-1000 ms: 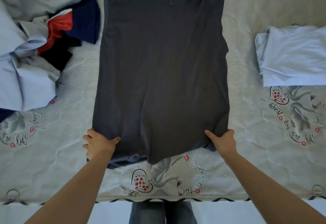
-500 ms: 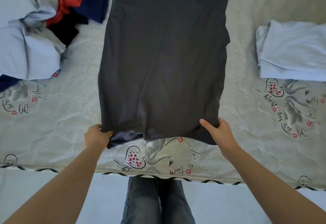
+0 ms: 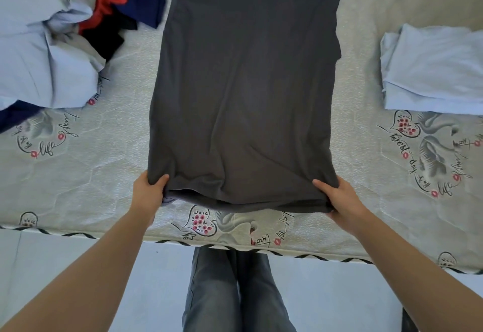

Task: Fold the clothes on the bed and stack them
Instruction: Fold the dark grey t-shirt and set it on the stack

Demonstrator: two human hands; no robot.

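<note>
Head view shows the left hand (image 3: 147, 192) and the right hand (image 3: 339, 197) each pinching a bottom corner of the dark grey garment (image 3: 245, 91), thumbs on top. It lies flat on the mattress (image 3: 109, 164), stretching away from the fingers. Just below them the cover prints "Love". Beyond the right fingers, "Best day" and "life" stand under a folded light blue stack (image 3: 433, 68). Beyond the left fingers lies an unfolded clothes pile (image 3: 65, 31).

Dark grey garment (image 3: 245, 91) lies flat on the bed (image 3: 104, 175), hem lifted.
</note>
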